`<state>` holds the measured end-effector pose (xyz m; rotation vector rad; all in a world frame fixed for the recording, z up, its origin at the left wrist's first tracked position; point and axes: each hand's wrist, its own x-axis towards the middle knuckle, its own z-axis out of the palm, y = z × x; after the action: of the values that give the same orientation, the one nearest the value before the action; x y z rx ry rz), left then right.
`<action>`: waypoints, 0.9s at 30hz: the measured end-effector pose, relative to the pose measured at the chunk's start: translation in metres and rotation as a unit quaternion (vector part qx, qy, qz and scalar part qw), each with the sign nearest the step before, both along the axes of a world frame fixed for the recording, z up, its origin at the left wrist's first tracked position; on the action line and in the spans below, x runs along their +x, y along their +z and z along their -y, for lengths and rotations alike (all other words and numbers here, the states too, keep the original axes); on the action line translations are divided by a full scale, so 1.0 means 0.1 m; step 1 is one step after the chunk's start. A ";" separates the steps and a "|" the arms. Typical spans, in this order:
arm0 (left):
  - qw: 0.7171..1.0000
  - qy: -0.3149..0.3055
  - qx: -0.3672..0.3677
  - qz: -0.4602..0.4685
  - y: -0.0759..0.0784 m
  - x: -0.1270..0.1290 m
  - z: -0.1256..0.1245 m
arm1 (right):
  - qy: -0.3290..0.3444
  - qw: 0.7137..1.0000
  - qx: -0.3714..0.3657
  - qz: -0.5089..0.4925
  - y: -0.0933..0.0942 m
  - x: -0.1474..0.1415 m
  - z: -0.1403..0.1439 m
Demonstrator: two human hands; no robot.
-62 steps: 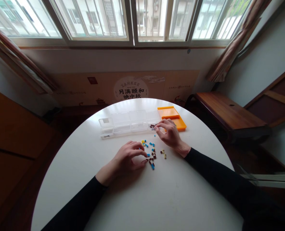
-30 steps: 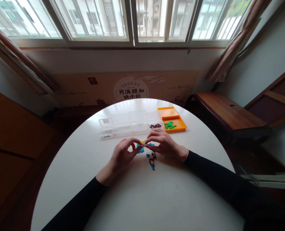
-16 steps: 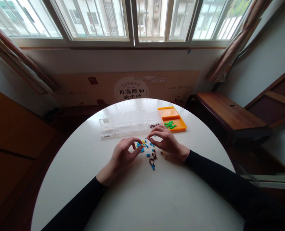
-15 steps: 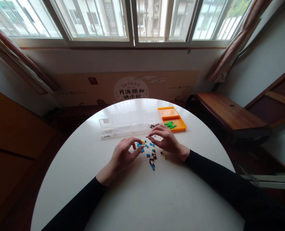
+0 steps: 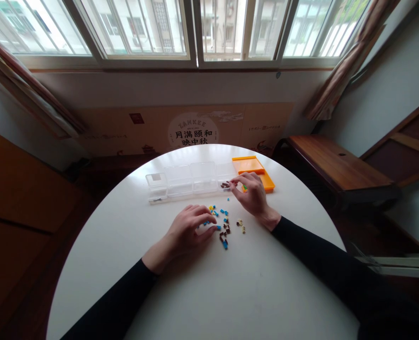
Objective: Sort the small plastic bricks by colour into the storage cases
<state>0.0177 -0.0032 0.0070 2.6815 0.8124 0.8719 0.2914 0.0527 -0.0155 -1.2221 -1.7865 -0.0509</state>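
Note:
My left hand [image 5: 186,229] is low over the table with its fingers curved and apart. Its thumb tip is beside a blue brick [image 5: 218,227]; whether they touch I cannot tell. Small blue and yellow bricks lie partly hidden beyond its fingers. My right hand [image 5: 252,194] is at the rightmost compartment of the clear plastic box [image 5: 178,189], thumb and index finger close together in a pinch. Brown bricks [image 5: 225,184] lie in that compartment under its fingertips. What is between the fingertips is too small to make out.
An orange tray [image 5: 269,182] stands right of the clear box, its green bricks [image 5: 245,188] mostly behind my right hand. Loose brown bricks [image 5: 227,230] and pale yellow bricks [image 5: 243,230] lie on the round white table [image 5: 202,293]. A wooden bench [image 5: 340,165] stands beyond, right.
My right hand has moved away and slightly right, carrying a small dark piece from above the table to the compartment. My left hand has shifted nearer the blue brick, its fingers more spread.

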 end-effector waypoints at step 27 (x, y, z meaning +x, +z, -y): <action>0.997 -0.062 0.032 -0.035 -0.09 0.00 0.02 | 0.004 0.999 -0.046 0.014 0.02 -0.05 0.03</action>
<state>0.0179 -0.0051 -0.0024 2.7965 0.6335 0.7927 0.2865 0.0499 -0.0139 -1.2842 -1.8349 0.0202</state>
